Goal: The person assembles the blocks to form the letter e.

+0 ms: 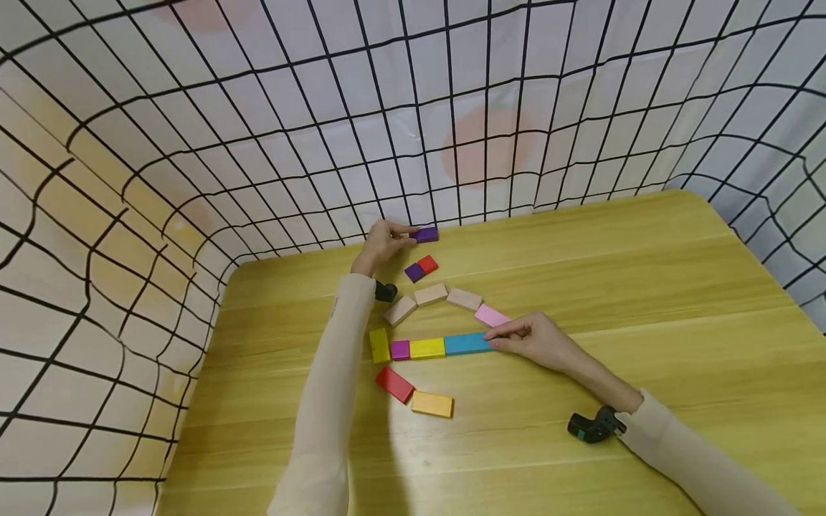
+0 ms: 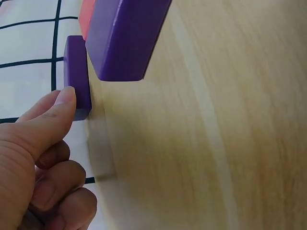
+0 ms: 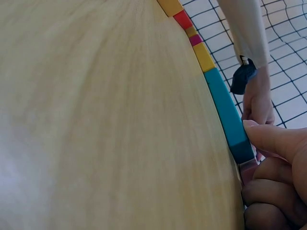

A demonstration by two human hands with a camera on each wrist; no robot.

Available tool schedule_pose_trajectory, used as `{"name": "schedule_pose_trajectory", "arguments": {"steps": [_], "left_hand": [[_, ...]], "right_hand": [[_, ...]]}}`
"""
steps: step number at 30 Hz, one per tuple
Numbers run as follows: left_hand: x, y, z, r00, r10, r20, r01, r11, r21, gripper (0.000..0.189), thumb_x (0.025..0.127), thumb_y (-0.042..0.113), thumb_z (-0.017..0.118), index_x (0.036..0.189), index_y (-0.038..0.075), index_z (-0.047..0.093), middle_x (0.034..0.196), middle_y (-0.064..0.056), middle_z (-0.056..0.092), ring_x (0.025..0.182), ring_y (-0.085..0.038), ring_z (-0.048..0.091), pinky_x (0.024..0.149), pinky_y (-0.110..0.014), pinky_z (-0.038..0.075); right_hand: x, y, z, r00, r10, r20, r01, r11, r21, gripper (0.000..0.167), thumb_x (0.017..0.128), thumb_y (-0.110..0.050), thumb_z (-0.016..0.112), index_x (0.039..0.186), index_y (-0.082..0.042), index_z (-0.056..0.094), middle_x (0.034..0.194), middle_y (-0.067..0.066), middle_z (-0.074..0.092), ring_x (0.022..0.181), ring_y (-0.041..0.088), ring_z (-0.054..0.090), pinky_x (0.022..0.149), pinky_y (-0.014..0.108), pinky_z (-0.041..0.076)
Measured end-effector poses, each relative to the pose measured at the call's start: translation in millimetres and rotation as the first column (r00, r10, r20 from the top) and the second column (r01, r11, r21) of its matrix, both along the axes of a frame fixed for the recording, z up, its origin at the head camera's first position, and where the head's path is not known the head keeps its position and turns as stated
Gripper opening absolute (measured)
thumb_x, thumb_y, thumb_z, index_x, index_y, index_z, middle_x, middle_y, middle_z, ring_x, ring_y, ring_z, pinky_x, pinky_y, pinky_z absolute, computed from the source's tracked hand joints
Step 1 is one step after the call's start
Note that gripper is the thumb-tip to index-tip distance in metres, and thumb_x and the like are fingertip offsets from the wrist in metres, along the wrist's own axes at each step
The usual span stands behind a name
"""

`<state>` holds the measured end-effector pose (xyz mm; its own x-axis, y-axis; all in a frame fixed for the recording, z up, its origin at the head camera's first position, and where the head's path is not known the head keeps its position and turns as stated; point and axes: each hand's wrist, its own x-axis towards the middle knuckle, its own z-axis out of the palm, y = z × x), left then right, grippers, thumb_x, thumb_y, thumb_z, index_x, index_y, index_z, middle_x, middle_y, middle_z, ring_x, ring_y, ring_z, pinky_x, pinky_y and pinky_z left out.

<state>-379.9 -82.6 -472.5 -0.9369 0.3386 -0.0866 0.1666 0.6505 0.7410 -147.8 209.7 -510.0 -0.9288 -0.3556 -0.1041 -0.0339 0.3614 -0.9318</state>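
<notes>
At the table's back edge my left hand [image 1: 382,245] pinches the left end of a purple block [image 1: 426,234]. In the left wrist view its thumb lies on that purple block [image 2: 76,72], near the grid. My right hand [image 1: 537,341] grips the right end of a long blue block [image 1: 466,344], its thumb on the block's side in the right wrist view. The blue block lies in a row with a yellow block [image 1: 427,348] and a magenta block [image 1: 401,350]. A pink block [image 1: 491,315] is just behind my right fingertips.
Plain wooden blocks [image 1: 431,294] curve behind the row. An olive-yellow block [image 1: 380,345], a red block [image 1: 395,384] and an orange block [image 1: 432,403] continue round the left and front. Small purple [image 1: 414,272] and red [image 1: 428,264] blocks sit farther back. A black wire grid [image 1: 413,154] borders the table.
</notes>
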Motion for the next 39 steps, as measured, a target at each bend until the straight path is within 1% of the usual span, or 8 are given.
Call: {"name": "schedule_pose_trajectory", "arguments": {"steps": [8, 11, 13, 18, 25, 29, 32, 39], "left_hand": [[-0.2, -0.6, 0.7, 0.999, -0.004, 0.036, 0.003, 0.999, 0.037, 0.027, 0.097, 0.016, 0.074, 0.124, 0.016, 0.077, 0.132, -0.012, 0.067, 0.082, -0.014, 0.041, 0.07, -0.024, 0.036], [0.0, -0.9, 1.5, 0.999, -0.023, 0.033, 0.022, 0.999, 0.032, 0.026, 0.095, 0.016, 0.076, 0.121, 0.014, 0.078, 0.123, -0.012, 0.069, 0.075, -0.013, 0.04, 0.066, -0.024, 0.034], [0.6, -1.5, 2.2, 0.999, -0.04, 0.033, 0.039, 0.999, 0.026, 0.026, 0.094, 0.016, 0.077, 0.121, 0.013, 0.079, 0.107, -0.011, 0.067, 0.07, -0.013, 0.037, 0.062, -0.024, 0.032], [1.8, 1.4, 4.1, 0.997, -0.067, 0.034, 0.066, 0.998, 0.012, 0.031, 0.092, 0.017, 0.079, 0.124, 0.014, 0.077, 0.083, -0.003, 0.049, 0.07, -0.014, 0.038, 0.063, -0.025, 0.032], [3.1, 13.5, 5.2, 0.997, -0.076, 0.035, 0.078, 0.995, -0.061, 0.036, 0.091, 0.02, 0.081, 0.126, 0.012, 0.076, 0.083, -0.002, 0.043, 0.08, -0.015, 0.036, 0.068, -0.026, 0.029], [4.2, 15.7, 3.9, 0.997, -0.07, 0.025, 0.071, 0.996, -0.054, 0.033, 0.09, 0.017, 0.081, 0.122, 0.011, 0.078, 0.075, -0.002, 0.042, 0.072, -0.015, 0.035, 0.063, -0.026, 0.028], [5.1, 15.0, 2.3, 0.995, -0.099, 0.007, 0.099, 0.994, -0.039, 0.033, 0.09, 0.016, 0.082, 0.122, 0.01, 0.078, 0.071, -0.002, 0.038, 0.068, -0.015, 0.034, 0.06, -0.026, 0.027], [7.7, 16.0, 2.1, 0.994, -0.112, 0.014, 0.112, 0.993, -0.022, 0.035, 0.09, 0.016, 0.081, 0.124, 0.007, 0.076, 0.07, -0.002, 0.035, 0.068, -0.016, 0.032, 0.062, -0.027, 0.026]], "right_hand": [[-0.1, 0, 2.4, 1.0, -0.009, 0.007, 0.009, 1.0, 0.01, 0.018, 0.094, -0.025, 0.077, 0.107, -0.014, 0.083, 0.054, 0.013, 0.054, 0.046, 0.005, 0.037, 0.049, 0.019, 0.032], [-0.3, 0, 2.9, 1.0, -0.009, 0.005, 0.009, 1.0, 0.006, 0.018, 0.094, -0.025, 0.078, 0.107, -0.014, 0.083, 0.054, 0.013, 0.054, 0.046, 0.005, 0.037, 0.049, 0.019, 0.032], [-0.4, 0, 3.0, 1.0, -0.008, 0.003, 0.008, 1.0, 0.002, 0.018, 0.094, -0.025, 0.078, 0.107, -0.014, 0.083, 0.054, 0.014, 0.054, 0.046, 0.005, 0.037, 0.049, 0.019, 0.032], [-0.3, 0, 3.5, 1.0, -0.008, 0.01, 0.008, 1.0, -0.01, 0.018, 0.094, -0.024, 0.078, 0.108, -0.012, 0.083, 0.054, 0.014, 0.055, 0.046, 0.005, 0.037, 0.048, 0.019, 0.032], [0.0, 0, 3.5, 1.0, -0.009, 0.022, 0.01, 1.0, -0.007, 0.019, 0.094, -0.024, 0.078, 0.108, -0.013, 0.083, 0.055, 0.014, 0.056, 0.046, 0.005, 0.038, 0.048, 0.019, 0.033], [-0.1, -1, 3.9, 1.0, -0.01, 0.028, 0.01, 1.0, -0.002, 0.019, 0.094, -0.025, 0.078, 0.108, -0.013, 0.083, 0.057, 0.014, 0.058, 0.047, 0.005, 0.038, 0.049, 0.019, 0.033], [-0.3, -1, 4.2, 0.999, -0.011, 0.031, 0.011, 1.0, 0.001, 0.019, 0.094, -0.025, 0.078, 0.108, -0.013, 0.083, 0.059, 0.014, 0.06, 0.047, 0.005, 0.038, 0.049, 0.019, 0.033], [-0.4, -2, 3.8, 0.999, -0.006, 0.035, 0.006, 1.0, -0.007, 0.02, 0.094, -0.025, 0.078, 0.108, -0.012, 0.083, 0.063, 0.013, 0.064, 0.048, 0.005, 0.039, 0.05, 0.019, 0.033]]}}
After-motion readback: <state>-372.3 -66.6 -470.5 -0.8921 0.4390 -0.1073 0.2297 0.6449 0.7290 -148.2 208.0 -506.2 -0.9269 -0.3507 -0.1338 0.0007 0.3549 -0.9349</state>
